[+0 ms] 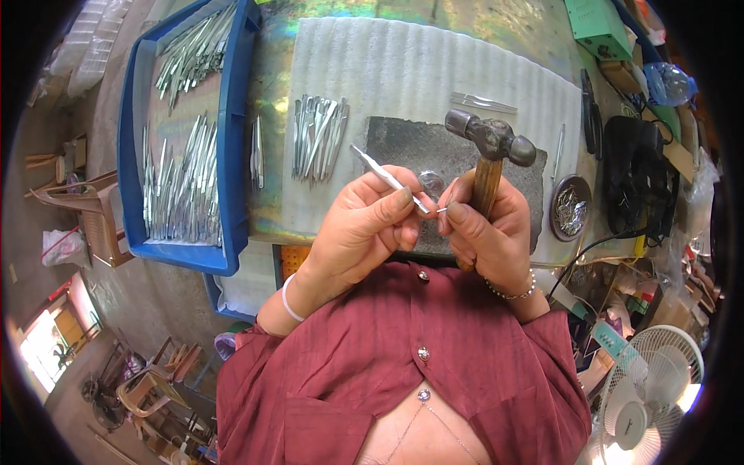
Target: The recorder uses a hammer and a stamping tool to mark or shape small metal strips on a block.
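Both hands: left hand [364, 225] pinches tweezers [385, 177], right hand [484, 229] grips hammer [490, 155] above block [434, 155].
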`<state>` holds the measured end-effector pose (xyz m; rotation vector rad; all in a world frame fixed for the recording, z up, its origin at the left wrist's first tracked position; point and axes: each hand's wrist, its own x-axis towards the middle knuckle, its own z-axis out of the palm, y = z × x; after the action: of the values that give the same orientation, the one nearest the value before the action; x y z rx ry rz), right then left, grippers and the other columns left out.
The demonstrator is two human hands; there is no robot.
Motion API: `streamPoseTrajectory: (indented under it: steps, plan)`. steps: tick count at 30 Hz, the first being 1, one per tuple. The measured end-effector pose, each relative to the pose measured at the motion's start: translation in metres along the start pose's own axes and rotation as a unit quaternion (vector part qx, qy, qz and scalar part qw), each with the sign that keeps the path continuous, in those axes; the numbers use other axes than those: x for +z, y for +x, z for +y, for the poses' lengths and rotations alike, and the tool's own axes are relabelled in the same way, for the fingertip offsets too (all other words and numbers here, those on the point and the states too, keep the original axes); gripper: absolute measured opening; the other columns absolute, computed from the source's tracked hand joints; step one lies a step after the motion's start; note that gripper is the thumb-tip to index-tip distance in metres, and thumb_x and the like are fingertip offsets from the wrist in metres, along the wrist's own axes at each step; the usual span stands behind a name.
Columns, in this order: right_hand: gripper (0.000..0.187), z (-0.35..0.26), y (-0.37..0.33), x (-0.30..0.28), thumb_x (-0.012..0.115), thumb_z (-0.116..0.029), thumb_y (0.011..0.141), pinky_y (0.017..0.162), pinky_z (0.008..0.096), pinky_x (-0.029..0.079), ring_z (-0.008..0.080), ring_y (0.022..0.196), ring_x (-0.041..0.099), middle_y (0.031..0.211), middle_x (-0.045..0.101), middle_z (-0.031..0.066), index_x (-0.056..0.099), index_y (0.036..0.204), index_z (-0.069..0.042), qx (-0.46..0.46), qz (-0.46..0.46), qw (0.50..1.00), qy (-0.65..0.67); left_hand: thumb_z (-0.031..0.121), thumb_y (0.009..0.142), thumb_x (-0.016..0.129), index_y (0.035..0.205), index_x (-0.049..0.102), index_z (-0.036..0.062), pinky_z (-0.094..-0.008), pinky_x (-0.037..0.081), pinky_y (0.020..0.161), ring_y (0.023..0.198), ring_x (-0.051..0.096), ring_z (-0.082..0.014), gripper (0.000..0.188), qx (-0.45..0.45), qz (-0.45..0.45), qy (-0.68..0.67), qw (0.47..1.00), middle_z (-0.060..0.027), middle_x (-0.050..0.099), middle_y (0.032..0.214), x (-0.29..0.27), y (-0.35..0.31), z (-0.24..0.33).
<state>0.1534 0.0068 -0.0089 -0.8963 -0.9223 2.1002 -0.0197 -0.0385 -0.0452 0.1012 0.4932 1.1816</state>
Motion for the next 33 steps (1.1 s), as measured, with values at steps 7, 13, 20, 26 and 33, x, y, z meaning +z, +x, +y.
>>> streamPoseTrajectory:
  steps: [7, 13, 20, 26, 33]
  plan:
    - [0.013, 0.001, 0.001, 0.005, 0.058, -0.007, 0.089, 0.037, 0.0180, 0.030, 0.0029, 0.044, 0.041, 0.076, 0.057, 0.0083, 0.049, 0.094, 0.000, -0.081, 0.015, 0.981, -0.173, 0.017, 0.090, 0.059, 0.103, 0.054, 0.0035, -0.0224, 0.051, 0.055, 0.064, 0.060, -0.0120, 0.019, -0.030, -0.006, -0.047, 0.998, -0.0109, 0.065, 0.092, -0.001, 0.002, 0.000]
    - [0.011, 0.001, 0.001, 0.006, 0.059, -0.007, 0.089, 0.042, 0.0178, 0.033, 0.0035, 0.049, 0.044, 0.076, 0.058, 0.0056, 0.052, 0.093, 0.000, -0.077, 0.039, 0.965, -0.246, 0.018, 0.090, 0.059, 0.102, 0.055, 0.0036, -0.0216, 0.050, 0.054, 0.063, 0.059, -0.0107, 0.019, -0.034, 0.010, -0.055, 0.998, -0.0097, 0.065, 0.091, -0.001, 0.003, -0.002]
    - [0.017, 0.021, 0.008, -0.001, 0.067, -0.006, 0.081, 0.051, 0.0255, 0.044, 0.0134, 0.057, 0.057, 0.070, 0.058, 0.0060, 0.055, 0.092, -0.002, -0.284, 0.063, 0.868, -0.402, 0.019, 0.091, 0.058, 0.100, 0.055, 0.0047, -0.0213, 0.050, 0.055, 0.064, 0.059, -0.0107, 0.017, -0.030, 0.020, -0.075, 0.997, -0.0096, 0.065, 0.092, 0.000, 0.003, -0.008]
    - [0.031, 0.018, 0.012, -0.001, 0.075, -0.007, 0.073, 0.050, 0.0242, 0.043, 0.0085, 0.056, 0.051, 0.075, 0.056, 0.0044, 0.054, 0.095, -0.003, -0.290, 0.057, 0.862, -0.411, 0.018, 0.092, 0.056, 0.100, 0.055, 0.0057, -0.0222, 0.050, 0.058, 0.065, 0.059, -0.0112, 0.015, 0.001, 0.072, -0.032, 0.997, -0.0118, 0.064, 0.097, 0.000, 0.002, -0.007]
    - [0.039, -0.001, 0.003, -0.016, 0.075, -0.009, 0.071, 0.060, 0.0311, 0.047, 0.0190, 0.065, 0.057, 0.081, 0.057, 0.0090, 0.057, 0.105, -0.002, -0.136, 0.073, 0.835, -0.528, 0.015, 0.094, 0.053, 0.099, 0.053, 0.0060, -0.0224, 0.052, 0.061, 0.067, 0.061, -0.0119, 0.011, 0.099, 0.042, 0.042, 0.993, -0.0153, 0.064, 0.096, -0.001, -0.002, 0.004]
